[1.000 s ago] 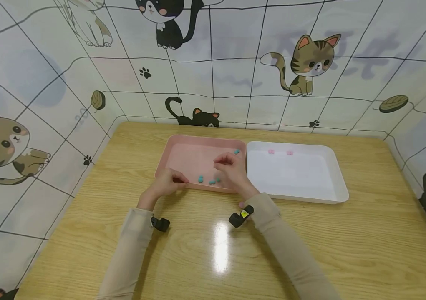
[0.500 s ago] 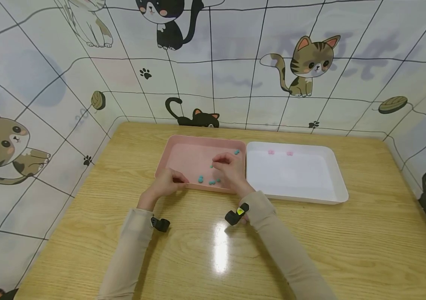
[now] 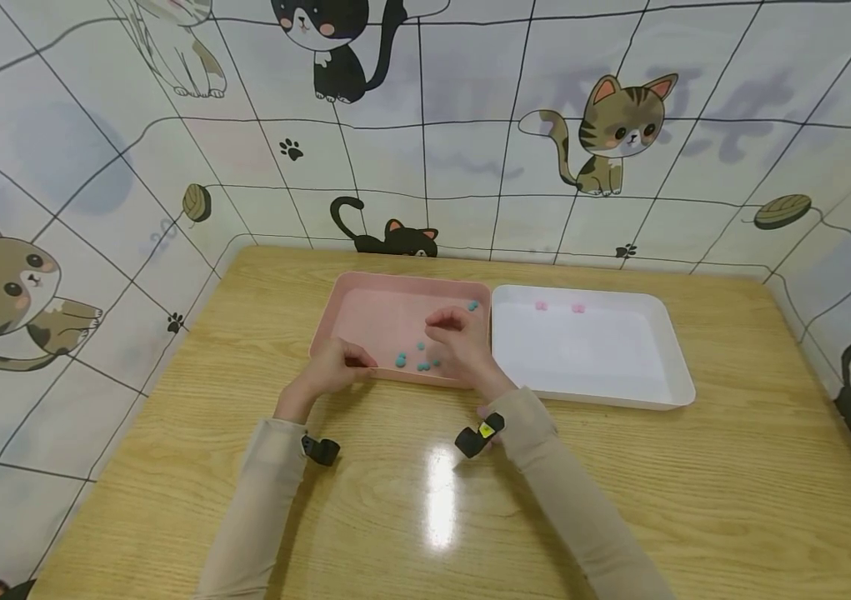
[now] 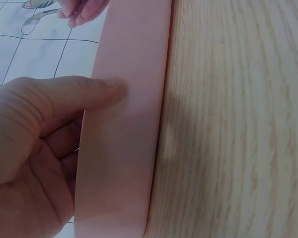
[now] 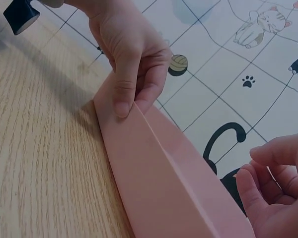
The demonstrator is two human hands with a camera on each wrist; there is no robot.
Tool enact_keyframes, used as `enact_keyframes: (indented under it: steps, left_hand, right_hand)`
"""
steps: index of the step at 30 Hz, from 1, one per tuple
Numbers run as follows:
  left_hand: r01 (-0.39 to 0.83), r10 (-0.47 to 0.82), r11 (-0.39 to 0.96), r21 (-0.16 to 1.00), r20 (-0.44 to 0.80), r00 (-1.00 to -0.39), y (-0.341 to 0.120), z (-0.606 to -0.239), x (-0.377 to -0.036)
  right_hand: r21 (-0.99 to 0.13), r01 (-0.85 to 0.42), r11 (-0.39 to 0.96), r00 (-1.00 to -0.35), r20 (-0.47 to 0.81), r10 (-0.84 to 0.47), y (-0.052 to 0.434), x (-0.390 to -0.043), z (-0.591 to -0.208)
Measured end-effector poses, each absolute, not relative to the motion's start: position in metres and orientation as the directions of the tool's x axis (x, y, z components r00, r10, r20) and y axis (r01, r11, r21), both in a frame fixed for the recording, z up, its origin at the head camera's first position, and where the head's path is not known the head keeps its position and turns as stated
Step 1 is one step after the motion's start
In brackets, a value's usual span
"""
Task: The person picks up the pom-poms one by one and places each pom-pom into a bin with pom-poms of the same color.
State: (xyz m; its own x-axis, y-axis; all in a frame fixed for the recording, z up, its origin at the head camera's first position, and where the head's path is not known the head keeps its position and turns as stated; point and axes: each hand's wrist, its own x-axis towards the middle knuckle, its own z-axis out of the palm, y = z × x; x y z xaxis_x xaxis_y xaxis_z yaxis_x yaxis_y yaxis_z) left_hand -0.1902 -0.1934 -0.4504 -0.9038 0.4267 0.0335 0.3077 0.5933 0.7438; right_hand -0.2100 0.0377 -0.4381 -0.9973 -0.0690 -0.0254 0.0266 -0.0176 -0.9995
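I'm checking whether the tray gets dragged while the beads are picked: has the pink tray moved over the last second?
No. The pink tray sits against the white tray just as before, and the left hand holds its near rim.

A: What sits where on the table (image 3: 620, 492)?

B: 2 trays lie side by side toward its far edge, touching; the left tray (image 3: 365, 312) is left of the right tray (image 3: 658, 350). Walls stand behind and at both sides.

A: And inside them?

B: Small beads (image 3: 417, 362) lie in the left tray, most near its front rim, 1 at the back right corner. 2 small pieces (image 3: 559, 307) lie at the back of the right tray.

A: The hands?

B: The left hand (image 3: 331, 368) grips the left tray's front rim near its left end. The right hand (image 3: 463, 346) is above that tray's right part, just right of the beads.
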Motion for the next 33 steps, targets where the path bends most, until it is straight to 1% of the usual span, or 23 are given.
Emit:
enact_keyframes:
  steps: [5, 8, 19, 25, 29, 33]
  left_hand:
    - [0.302, 0.424, 0.585, 0.753, 0.034, -0.905, -0.193, -0.45, -0.189]
    - [0.3, 0.423, 0.579, 0.758, 0.035, -0.905, -0.193, -0.45, -0.189]
    - [0.303, 0.42, 0.586, 0.752, 0.038, -0.907, -0.193, -0.45, -0.188]
    - [0.288, 0.414, 0.589, 0.755, 0.024, -0.91, -0.193, -0.449, -0.188]
    - [0.285, 0.412, 0.594, 0.752, 0.02, -0.911, -0.193, -0.449, -0.189]
    - [0.288, 0.411, 0.602, 0.744, 0.02, -0.911, -0.193, -0.45, -0.19]
  right_hand:
    - [-1.0, 0.016, 0.013, -0.994, -0.017, -0.104, 0.043, -0.203, -0.432]
    - [-0.999, -0.017, 0.036, -0.993, 0.013, -0.12, 0.047, -0.197, -0.429]
    - [-0.99, -0.126, 0.058, -0.972, 0.111, -0.207, 0.064, -0.175, -0.421]
    - [-0.988, -0.115, 0.099, -0.966, 0.088, -0.241, 0.073, -0.163, -0.42]
    - [-0.988, -0.095, 0.123, -0.964, 0.061, -0.259, 0.08, -0.154, -0.424]
    - [-0.987, -0.1, 0.128, -0.956, 0.06, -0.287, 0.086, -0.147, -0.429]
